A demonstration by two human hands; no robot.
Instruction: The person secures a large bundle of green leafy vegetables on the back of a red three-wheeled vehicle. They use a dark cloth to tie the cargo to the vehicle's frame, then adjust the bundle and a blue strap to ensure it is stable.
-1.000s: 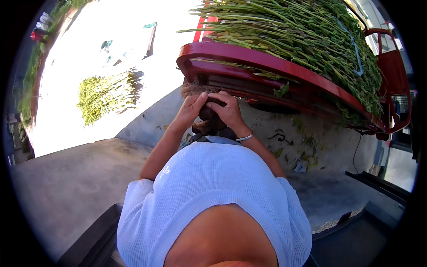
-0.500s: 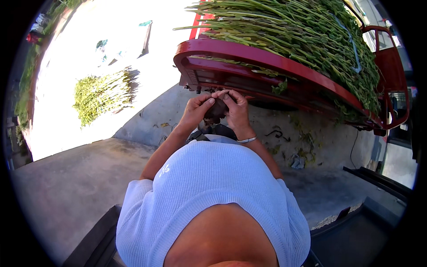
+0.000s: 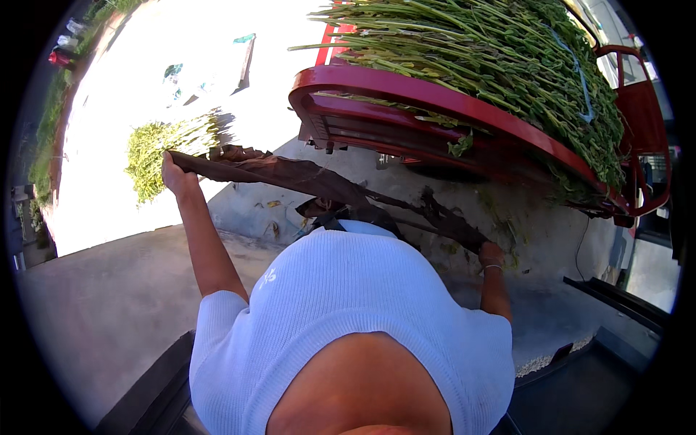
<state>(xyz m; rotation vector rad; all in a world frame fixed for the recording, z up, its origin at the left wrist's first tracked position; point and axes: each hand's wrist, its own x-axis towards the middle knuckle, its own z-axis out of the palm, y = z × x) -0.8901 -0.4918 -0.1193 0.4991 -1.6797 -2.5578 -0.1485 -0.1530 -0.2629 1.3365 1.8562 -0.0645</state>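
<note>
A long, dark brown cloth (image 3: 290,174) with ragged, crumpled edges stretches across the front of my body. My left hand (image 3: 177,174), out at the left with the arm extended, is closed on one end of it. At the other end, lower and to the right, my right hand (image 3: 491,255) grips the cloth, a bracelet on that wrist. The middle sags and twists, and some folds hang close to my waist. Parts of the fingers are hidden by the hands and the fabric.
Beyond the cloth stands a red vehicle bed (image 3: 406,87) heaped with cut green stalks (image 3: 478,58), a blue tie (image 3: 576,69) across them. Another pile of stalks (image 3: 148,156) lies on sunlit ground at the left. Dark bins (image 3: 580,391) sit behind at the right.
My hands were together in front of me around a bunched dark bundle. Now they have moved far apart, left and right, and the cloth is spread between them.
</note>
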